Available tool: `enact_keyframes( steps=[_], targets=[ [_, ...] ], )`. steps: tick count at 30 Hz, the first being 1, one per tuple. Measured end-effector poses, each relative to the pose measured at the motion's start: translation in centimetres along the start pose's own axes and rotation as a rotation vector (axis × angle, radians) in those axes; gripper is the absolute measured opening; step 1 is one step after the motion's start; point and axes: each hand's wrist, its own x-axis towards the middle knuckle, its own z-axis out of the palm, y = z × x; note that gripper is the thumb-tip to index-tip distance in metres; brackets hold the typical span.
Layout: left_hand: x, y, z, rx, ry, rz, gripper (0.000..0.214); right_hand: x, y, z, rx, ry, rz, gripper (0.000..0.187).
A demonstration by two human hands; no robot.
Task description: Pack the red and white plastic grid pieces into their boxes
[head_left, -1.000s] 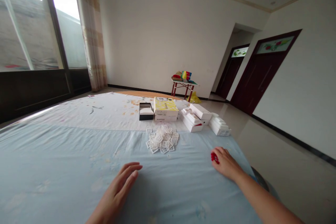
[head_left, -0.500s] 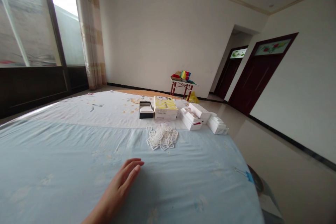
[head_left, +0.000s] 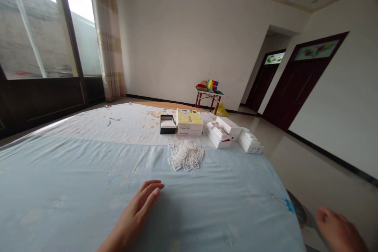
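Observation:
My left hand [head_left: 137, 210] lies flat and open on the light blue cloth [head_left: 73, 189] that covers the table, fingers stretched forward. A pile of small white plastic grid pieces [head_left: 186, 156] lies a short way beyond its fingertips. My right hand [head_left: 339, 230] is at the lower right, off the table's edge and over the floor. It is blurred, so its fingers cannot be read. Behind the pile stand a yellow box [head_left: 189, 120], an open black box [head_left: 167, 124] with a white insert, and white boxes [head_left: 223, 131].
A stack of white trays [head_left: 250, 142] sits near the table's right edge. A blue clip [head_left: 288, 204] holds the cloth at the rim. Far back, a small red-legged table [head_left: 210, 94] carries colourful items. Dark doors [head_left: 298, 82] are on the right, and windows [head_left: 35, 27] on the left.
My right hand, on the table with something red a second ago, left view and now shows low beside the table. The left hand stays flat. The camera shifted slightly.

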Motion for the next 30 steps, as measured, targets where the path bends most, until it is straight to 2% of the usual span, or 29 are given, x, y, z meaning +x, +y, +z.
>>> enact_keyframes(
  steps=[1,3,5,7,10,13,15,17,19,22,25,30],
  targets=[
    [0.0,0.0,0.0,0.002,-0.002,-0.005,0.044,1.9,-1.3,0.2,-0.006,0.022,-0.044,0.018],
    [-0.1,0.0,0.0,0.007,0.001,-0.016,0.043,5.1,-5.7,0.3,0.039,0.116,-0.137,0.025],
    [-0.2,-0.1,0.1,0.011,0.008,-0.021,0.042,7.1,-12.3,0.2,0.219,0.177,-0.281,0.025],
    [-0.2,-0.2,0.3,0.017,0.017,-0.018,0.042,8.1,-20.0,0.1,0.404,0.168,-0.394,0.024],
    [-0.2,-0.4,0.5,0.032,0.031,-0.012,0.041,8.7,-31.7,-0.5,0.622,0.031,-0.54,0.023],
    [-0.3,-0.4,0.6,0.055,0.02,-0.003,0.04,8.8,-42.6,-0.7,0.715,-0.235,-0.672,0.027],
    [-0.4,-0.4,0.5,0.063,0.019,-0.006,0.038,8.6,-48.9,-0.3,0.708,-0.314,-0.735,0.028],
    [-0.5,-0.2,0.5,0.053,0.03,-0.017,0.038,8.4,-54.0,0.6,0.685,-0.384,-0.768,0.029],
    [-0.6,-0.1,0.5,0.032,0.043,-0.023,0.037,8.3,-57.8,1.8,0.622,-0.47,-0.776,0.025],
    [-0.5,0.2,0.6,0.009,0.045,-0.009,0.037,8.5,-61.0,3.3,0.461,-0.576,-0.731,0.023],
    [-0.4,0.2,0.6,0.02,0.015,0.011,0.037,9.0,-62.2,4.4,0.393,-0.557,-0.68,0.027],
    [-0.3,0.2,0.5,0.032,-0.013,0.024,0.036,9.2,-62.8,5.6,0.358,-0.535,-0.647,0.038]
  ],
)
